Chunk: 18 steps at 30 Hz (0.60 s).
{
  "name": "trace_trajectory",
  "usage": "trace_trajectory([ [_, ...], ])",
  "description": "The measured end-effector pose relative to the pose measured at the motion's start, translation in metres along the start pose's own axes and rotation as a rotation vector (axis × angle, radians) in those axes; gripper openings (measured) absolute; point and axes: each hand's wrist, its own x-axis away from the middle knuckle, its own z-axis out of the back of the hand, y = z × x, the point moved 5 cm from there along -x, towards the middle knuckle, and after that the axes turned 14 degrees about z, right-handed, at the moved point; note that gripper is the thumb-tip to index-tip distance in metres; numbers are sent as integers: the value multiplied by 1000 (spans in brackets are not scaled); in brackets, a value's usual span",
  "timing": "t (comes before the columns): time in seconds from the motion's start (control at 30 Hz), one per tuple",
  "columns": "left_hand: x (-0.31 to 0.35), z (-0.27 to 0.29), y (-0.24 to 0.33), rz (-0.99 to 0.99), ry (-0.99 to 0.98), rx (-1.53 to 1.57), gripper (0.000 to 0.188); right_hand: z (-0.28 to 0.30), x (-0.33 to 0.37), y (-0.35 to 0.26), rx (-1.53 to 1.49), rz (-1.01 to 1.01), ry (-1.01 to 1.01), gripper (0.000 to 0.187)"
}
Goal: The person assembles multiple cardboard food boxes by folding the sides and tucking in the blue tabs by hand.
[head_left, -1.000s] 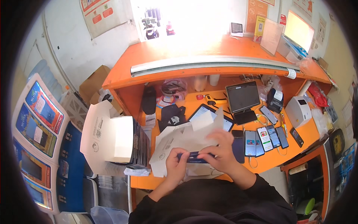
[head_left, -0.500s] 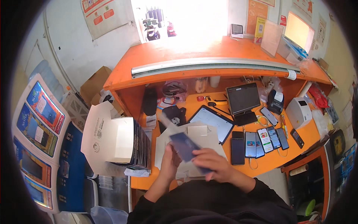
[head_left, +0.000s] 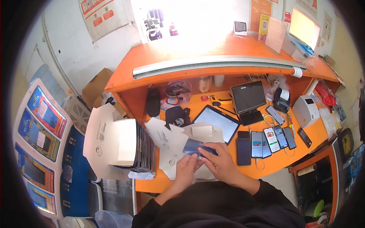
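Observation:
A flat, dark blue packet [head_left: 196,146] with a glossy face is between my hands, over an unfolded pale carton [head_left: 167,161] on the orange desk. What kind of packet it is, I cannot make out. My left hand [head_left: 187,168] pinches its lower edge with thumb and fingers. From the right, my right hand [head_left: 219,161] grips the packet's other end, its thumb close to the left fingertips. To the left of my hands a white box [head_left: 125,142] with its flaps up holds a tight row of dark, thin packets [head_left: 145,148].
A tablet [head_left: 218,123] lies beyond my hands, with a dark-screened monitor [head_left: 249,98] behind it. Several phones [head_left: 271,138] line the desk to the right, near a white printer [head_left: 305,110]. A raised orange counter [head_left: 182,47] with a metal strip bounds the far side.
Both hands have shifted slightly right, and the packet has turned and tilted to show a shorter face. The left fingers have moved along its lower edge, nearer the right hand.

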Motion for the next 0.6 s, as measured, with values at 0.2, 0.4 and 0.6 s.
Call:
trace_trajectory([
  [0.2,6,-6,-1,-45,-154,47,25,-2,-1,-12,29,79,-26,46],
  [0.4,13,2,14,-113,-6,-177,31,-1,11,15,-413,-230,254,51],
  [0.6,16,18,8,-58,76,-902,27,3,20,65,-171,-275,198,40],
])
